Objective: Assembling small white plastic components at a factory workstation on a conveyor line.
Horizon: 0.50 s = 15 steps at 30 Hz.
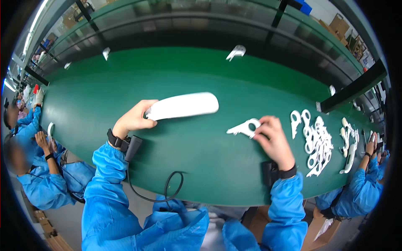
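My left hand (133,118) grips one end of a long white rounded plastic shell (184,105), held just above the green belt (188,79). To its right, my right hand (273,138) pinches a flat white plastic part with a round hole (244,128), which rests on the belt. The two pieces are apart, roughly a hand's width between them. Both my forearms wear blue sleeves and black wrist straps.
A heap of several similar white flat parts (316,142) lies right of my right hand. Loose white parts (236,52) sit far across the belt. Other people in blue work at the left (37,167) and right (364,180). A black cable (167,190) hangs at the near edge.
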Each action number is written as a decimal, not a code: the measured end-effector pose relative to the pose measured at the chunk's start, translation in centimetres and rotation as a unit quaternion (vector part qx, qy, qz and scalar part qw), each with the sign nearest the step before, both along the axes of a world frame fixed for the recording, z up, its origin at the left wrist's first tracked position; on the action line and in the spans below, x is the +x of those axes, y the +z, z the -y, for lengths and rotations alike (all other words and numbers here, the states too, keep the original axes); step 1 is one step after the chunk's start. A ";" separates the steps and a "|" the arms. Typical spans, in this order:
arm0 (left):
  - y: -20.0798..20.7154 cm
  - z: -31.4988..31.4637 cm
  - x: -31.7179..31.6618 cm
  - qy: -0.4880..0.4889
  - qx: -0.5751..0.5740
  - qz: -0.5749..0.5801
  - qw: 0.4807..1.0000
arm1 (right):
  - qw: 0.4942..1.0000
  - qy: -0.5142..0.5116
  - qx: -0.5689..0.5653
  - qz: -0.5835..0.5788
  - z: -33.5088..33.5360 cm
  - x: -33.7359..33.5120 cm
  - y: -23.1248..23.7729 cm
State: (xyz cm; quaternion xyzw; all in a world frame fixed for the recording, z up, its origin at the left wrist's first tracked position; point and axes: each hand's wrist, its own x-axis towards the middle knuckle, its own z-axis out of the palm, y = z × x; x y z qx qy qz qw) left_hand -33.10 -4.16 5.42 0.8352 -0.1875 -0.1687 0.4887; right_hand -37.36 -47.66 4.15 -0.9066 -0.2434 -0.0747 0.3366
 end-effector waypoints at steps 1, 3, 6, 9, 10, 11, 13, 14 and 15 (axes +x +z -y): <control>0.1 -0.4 -0.7 -0.041 0.083 0.021 0.996 | 0.999 -0.013 0.031 -0.003 0.1 0.1 0.4; 0.9 -0.4 -2.1 -0.085 0.165 0.032 0.982 | 0.993 -0.038 0.109 -0.035 -0.2 0.3 0.8; 2.0 0.9 -3.7 -0.047 0.174 0.138 0.974 | 0.984 -0.050 0.154 -0.070 -1.8 0.0 0.3; 3.5 2.4 -4.3 0.000 0.175 0.213 0.961 | 0.984 -0.014 0.147 -0.101 -5.1 -0.6 -0.1; 3.8 3.1 -4.1 0.018 0.137 0.243 0.960 | 0.987 -0.012 0.131 -0.096 -6.2 -0.7 -0.1; 4.0 3.7 -4.3 0.040 0.098 0.271 0.957 | 0.986 -0.005 0.132 -0.102 -7.2 -0.8 0.2; 4.0 5.5 -3.5 0.031 0.080 0.266 0.960 | 0.985 0.002 0.135 -0.110 -8.8 -0.7 0.3; 4.0 6.5 -3.0 0.025 0.062 0.264 0.962 | 0.988 0.004 0.123 -0.094 -9.4 -0.5 0.4; 3.5 7.5 -2.6 0.042 0.065 0.281 0.956 | 0.991 0.006 0.111 -0.079 -9.9 -0.4 0.4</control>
